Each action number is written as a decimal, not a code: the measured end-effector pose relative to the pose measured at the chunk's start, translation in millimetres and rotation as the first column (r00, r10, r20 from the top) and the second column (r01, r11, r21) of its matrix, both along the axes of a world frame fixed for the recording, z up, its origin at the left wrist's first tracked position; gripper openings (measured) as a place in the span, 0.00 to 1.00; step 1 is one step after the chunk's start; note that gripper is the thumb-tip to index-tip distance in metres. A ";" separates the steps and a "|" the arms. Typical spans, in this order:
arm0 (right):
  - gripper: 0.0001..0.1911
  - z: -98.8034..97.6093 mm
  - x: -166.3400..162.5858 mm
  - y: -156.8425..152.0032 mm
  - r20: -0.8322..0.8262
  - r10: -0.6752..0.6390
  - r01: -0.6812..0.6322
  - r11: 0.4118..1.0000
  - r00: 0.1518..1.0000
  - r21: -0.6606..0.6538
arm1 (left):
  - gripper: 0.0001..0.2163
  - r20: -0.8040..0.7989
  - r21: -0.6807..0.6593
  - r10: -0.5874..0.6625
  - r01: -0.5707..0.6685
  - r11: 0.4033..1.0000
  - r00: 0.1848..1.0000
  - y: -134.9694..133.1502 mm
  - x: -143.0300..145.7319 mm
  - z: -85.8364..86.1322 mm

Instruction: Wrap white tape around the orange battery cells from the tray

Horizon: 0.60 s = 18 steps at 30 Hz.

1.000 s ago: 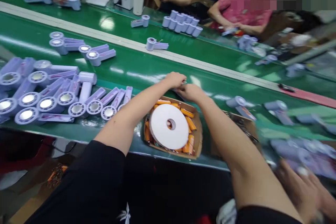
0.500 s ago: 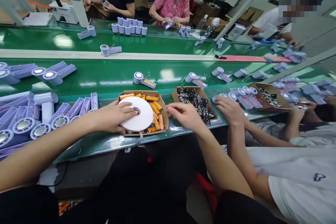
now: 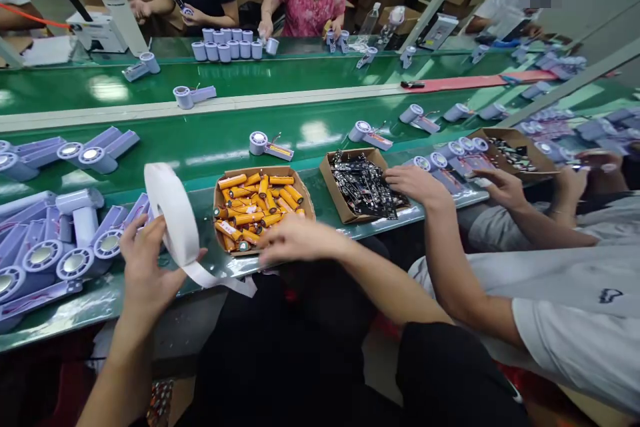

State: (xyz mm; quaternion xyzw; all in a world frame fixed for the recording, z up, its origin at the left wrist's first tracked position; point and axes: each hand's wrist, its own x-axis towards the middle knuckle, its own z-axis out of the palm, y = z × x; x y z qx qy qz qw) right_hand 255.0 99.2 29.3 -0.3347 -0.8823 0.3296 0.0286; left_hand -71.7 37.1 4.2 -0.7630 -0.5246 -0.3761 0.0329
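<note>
My left hand [image 3: 150, 260] grips a roll of white tape [image 3: 176, 213], tilted up on edge above the table's front edge. A loose tail of tape hangs from the roll toward the right. My right hand [image 3: 305, 240] is over the front right of a cardboard box [image 3: 301, 185] filled with orange wrapped battery cells [image 3: 260, 203]. Motion smears its fingers, and whether they hold anything does not show. The tape's free end lies just below and left of those fingers.
Purple fan-like housings [image 3: 75, 263] are heaped at left; more stand along the green belt [image 3: 215, 127]. Right of the cells is a box [image 3: 333, 190] of black circuit boards [image 3: 365, 180], with a co-worker's hand [image 3: 415, 183] at its edge. Other people work across the belt.
My left hand has lifted the tape roll off the battery box and carried it left, turning it on edge. My right hand has moved left and down to the box's front.
</note>
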 end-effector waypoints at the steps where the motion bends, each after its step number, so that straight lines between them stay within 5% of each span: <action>1: 0.12 2.0 6.8 18.6 0.087 -0.165 0.153 0.980 0.983 0.130 | 0.40 -0.013 -0.005 -0.005 0.005 1.000 1.000 -1.7 -0.3 -6.3; 3: 0.13 0.9 14.4 53.6 0.237 -0.448 0.337 0.856 0.862 0.393 | 0.43 -0.049 -0.002 -0.038 0.038 0.999 0.998 -2.2 3.3 -16.8; 5: 0.14 -5.6 13.7 79.9 0.332 -0.548 0.346 0.791 0.767 0.505 | 0.46 -0.066 -0.002 -0.059 0.059 0.998 0.996 0.2 9.9 -22.6; 10: 0.14 -15.6 15.4 101.0 0.335 -0.520 0.325 0.808 0.786 0.491 | 0.47 -0.136 0.018 -0.106 0.110 0.994 0.985 5.9 21.6 -18.2; 12: 0.12 -12.8 28.3 96.2 0.232 -0.519 0.372 0.800 0.822 0.472 | 0.46 -0.170 0.033 -0.109 0.117 0.993 0.979 4.8 22.7 -13.8; 16: 0.12 -9.9 54.9 77.3 -0.268 -0.481 0.551 0.728 0.834 0.408 | 0.43 -0.217 0.056 -0.084 0.098 0.994 0.972 1.5 24.3 -8.9; 18: 0.13 -13.1 57.4 70.3 -0.281 -0.412 0.496 0.776 0.867 0.391 | 0.43 -0.225 0.048 -0.080 0.093 0.995 0.971 1.7 26.7 -8.1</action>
